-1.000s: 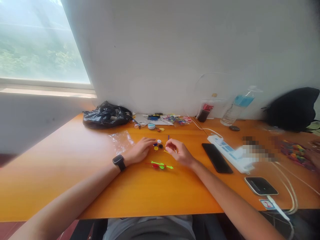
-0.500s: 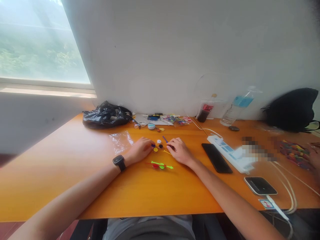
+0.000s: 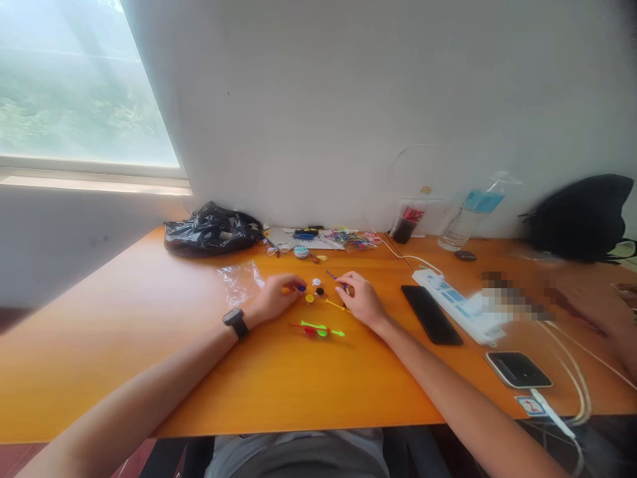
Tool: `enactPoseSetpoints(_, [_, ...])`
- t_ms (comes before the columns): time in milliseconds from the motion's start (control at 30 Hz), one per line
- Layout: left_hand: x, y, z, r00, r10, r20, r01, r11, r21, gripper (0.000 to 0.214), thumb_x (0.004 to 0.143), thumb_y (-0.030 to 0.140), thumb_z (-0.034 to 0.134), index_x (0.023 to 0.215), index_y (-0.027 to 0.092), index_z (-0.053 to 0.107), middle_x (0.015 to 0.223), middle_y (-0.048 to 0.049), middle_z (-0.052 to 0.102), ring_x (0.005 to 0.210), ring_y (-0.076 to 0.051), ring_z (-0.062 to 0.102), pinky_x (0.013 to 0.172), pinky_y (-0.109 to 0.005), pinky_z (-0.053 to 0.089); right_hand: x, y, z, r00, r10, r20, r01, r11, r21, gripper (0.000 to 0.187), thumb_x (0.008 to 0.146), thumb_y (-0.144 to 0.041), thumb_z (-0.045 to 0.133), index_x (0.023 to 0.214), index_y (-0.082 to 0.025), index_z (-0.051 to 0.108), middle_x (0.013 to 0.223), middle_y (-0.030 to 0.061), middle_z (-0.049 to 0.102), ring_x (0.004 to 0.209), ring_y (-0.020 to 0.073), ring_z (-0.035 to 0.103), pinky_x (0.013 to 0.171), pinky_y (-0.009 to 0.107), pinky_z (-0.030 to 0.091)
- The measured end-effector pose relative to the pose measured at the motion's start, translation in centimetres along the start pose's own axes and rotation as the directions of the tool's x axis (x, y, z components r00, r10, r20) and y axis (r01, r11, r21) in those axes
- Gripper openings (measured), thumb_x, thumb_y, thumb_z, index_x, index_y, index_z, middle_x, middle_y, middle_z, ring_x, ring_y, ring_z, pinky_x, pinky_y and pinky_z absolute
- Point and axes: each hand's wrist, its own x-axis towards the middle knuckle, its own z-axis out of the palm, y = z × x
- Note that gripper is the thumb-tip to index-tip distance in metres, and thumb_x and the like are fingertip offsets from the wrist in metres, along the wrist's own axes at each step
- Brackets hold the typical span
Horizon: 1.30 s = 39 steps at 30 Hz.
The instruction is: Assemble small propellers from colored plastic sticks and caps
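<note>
My left hand (image 3: 279, 295), a black watch (image 3: 235, 322) on its wrist, pinches a small blue round piece (image 3: 301, 288) at the fingertips. Between finger and thumb of my right hand (image 3: 359, 297) is a thin blue plastic arrow (image 3: 331, 275). Beneath that hand lies a yellow arrow (image 3: 335, 305), partly covered. A white round piece (image 3: 316, 282), a black one (image 3: 320, 291) and a yellow one (image 3: 309, 299) sit between my hands. Closer to me, a green arrow (image 3: 333, 331) and a red one lie with a red round piece (image 3: 309, 331) and a green one.
A clear plastic bag (image 3: 241, 282) and a black bag (image 3: 212, 229) lie at the left. To the right are a phone (image 3: 432, 315), a white power strip (image 3: 445, 295), cables and a power bank (image 3: 518, 370). Bottles (image 3: 456, 229) stand at the wall. Another person's blurred hand (image 3: 604, 318) reaches in.
My right hand has shifted slightly, raising the blue arrow. My left hand has drawn a little leftward with the blue round piece. The other person's hand has moved further in at the right.
</note>
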Motion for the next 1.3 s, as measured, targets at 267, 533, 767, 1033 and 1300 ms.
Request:
enactPoseSetpoints(267, [0.0,0.3,-0.1,0.992,-0.128,0.019,0.13,0.975,-0.179,0.024,0.087,0.036,0.073,0.1,0.016,0.073,0.104,-0.0105,0.079,0.089,-0.022,0.075,0.084,-0.036,0.062,0.1,-1.6,-0.9,0.974,-0.006,-0.226,0.049,0.982,0.185,0.016,0.097,-0.026,0.059,0.1,-0.02,0.073,0.099,0.0083,0.073,0.087,0.0222,0.067,0.08,0.036,0.055])
enactPoseSetpoints(533, [-0.1,0.9,0.1,0.978,-0.191,0.087,0.209,0.903,-0.374,0.036,0.078,0.039,0.085,0.1,0.014,0.07,0.099,-0.0102,0.078,0.09,-0.023,0.076,0.083,-0.034,0.063,-0.6,-3.7,0.1,0.993,0.094,-0.075,-0.051,0.894,0.446,0.017,0.091,-0.036,0.072,0.093,-0.019,0.075,0.092,0.0062,0.075,0.077,0.0185,0.065,0.07,0.03,0.051])
enactPoseSetpoints(767, [-0.5,2.0,0.4,0.982,-0.159,0.098,0.183,0.918,-0.352,0.042,0.077,0.044,0.087,0.102,0.014,0.072,0.104,-0.0102,0.077,0.096,-0.023,0.074,0.089,-0.035,0.061,-1.3,-3.6,1.6,0.997,0.07,-0.032,-0.047,0.887,0.46,0.015,0.088,-0.035,0.078,0.089,-0.02,0.078,0.089,0.0056,0.078,0.076,0.0189,0.066,0.072,0.031,0.05])
enactPoseSetpoints(1033, [-0.8,2.4,0.7,0.991,-0.107,0.079,0.126,0.945,-0.303,0.037,0.082,0.044,0.084,0.102,0.014,0.075,0.099,-0.0101,0.078,0.09,-0.022,0.074,0.082,-0.031,0.061,-1.5,-3.4,1.9,0.999,0.026,-0.033,-0.009,0.899,0.438,0.008,0.086,-0.03,0.079,0.086,-0.022,0.08,0.086,0.0045,0.079,0.078,0.0202,0.069,0.075,0.032,0.051])
enactPoseSetpoints(1300, [-1.0,2.8,1.0,0.997,-0.026,0.067,0.044,0.957,-0.285,0.029,0.088,0.04,0.079,0.101,0.014,0.078,0.102,-0.0111,0.08,0.091,-0.022,0.076,0.084,-0.031,0.061,-1.6,-3.5,1.8,0.998,-0.052,-0.041,0.064,0.908,0.414,0.004,0.086,-0.024,0.077,0.084,-0.022,0.08,0.087,0.0052,0.079,0.082,0.0213,0.072,0.081,0.033,0.054])
